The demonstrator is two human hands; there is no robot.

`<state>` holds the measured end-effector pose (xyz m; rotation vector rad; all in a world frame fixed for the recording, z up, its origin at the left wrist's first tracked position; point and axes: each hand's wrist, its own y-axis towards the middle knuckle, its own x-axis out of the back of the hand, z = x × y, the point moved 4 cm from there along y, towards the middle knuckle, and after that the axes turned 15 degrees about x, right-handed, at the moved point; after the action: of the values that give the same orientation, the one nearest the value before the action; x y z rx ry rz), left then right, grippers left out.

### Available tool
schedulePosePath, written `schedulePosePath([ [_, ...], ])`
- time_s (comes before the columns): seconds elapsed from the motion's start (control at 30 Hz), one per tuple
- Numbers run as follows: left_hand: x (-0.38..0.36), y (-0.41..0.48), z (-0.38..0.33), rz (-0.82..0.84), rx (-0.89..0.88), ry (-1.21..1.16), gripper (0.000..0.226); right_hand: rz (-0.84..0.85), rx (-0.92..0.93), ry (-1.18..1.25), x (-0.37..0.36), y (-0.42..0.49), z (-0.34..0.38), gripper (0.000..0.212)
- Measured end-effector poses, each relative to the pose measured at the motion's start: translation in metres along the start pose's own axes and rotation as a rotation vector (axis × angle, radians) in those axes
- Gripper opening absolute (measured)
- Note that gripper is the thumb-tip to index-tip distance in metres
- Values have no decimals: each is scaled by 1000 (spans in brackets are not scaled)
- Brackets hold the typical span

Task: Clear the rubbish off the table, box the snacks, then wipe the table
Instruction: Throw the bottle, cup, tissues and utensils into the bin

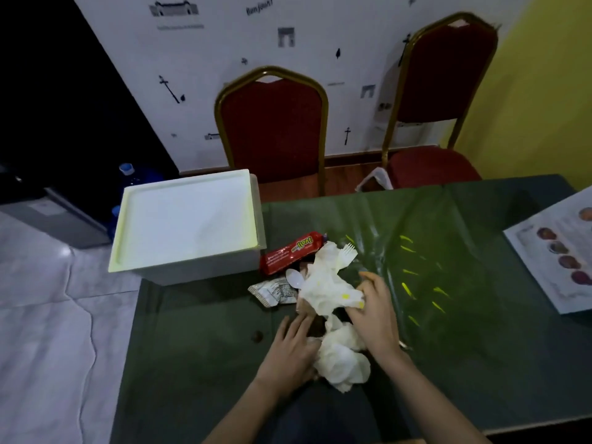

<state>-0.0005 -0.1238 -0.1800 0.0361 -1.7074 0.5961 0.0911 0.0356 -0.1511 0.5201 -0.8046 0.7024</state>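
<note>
A heap of rubbish lies mid-table on the green cloth (464, 331). It holds a crumpled white napkin with yellow stains (323, 283), a second crumpled napkin (341, 360), a white plastic fork (347, 251) and a white plastic spoon (294, 278). A red snack pack (291, 253) and a silver wrapper (272, 291) lie beside the heap. My left hand (293, 347) rests flat against the lower napkin. My right hand (373, 310) presses the upper napkin's right side, fingers bent. A white lidded box (185, 219) stands at the table's far left corner.
Yellow smears (408, 290) streak the cloth right of the heap. A printed sheet (557, 248) lies at the right edge. Two red chairs (275, 129) stand behind the table, a white bag (374, 181) between them. Blue bottles (128, 174) stand on the floor at left.
</note>
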Motion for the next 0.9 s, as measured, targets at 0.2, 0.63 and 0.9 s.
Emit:
schedulePosePath([
  [0.2, 24, -1, 17, -281, -47, -228, 34, -230, -306, 361, 40, 4, -53, 20],
  [0.63, 40, 89, -16, -51, 193, -9, 46, 499, -26, -280, 16, -43, -74, 71],
  [0.9, 54, 56, 26, -255, 232, -456, 26, 437, -25, -219, 22, -17, -82, 35],
])
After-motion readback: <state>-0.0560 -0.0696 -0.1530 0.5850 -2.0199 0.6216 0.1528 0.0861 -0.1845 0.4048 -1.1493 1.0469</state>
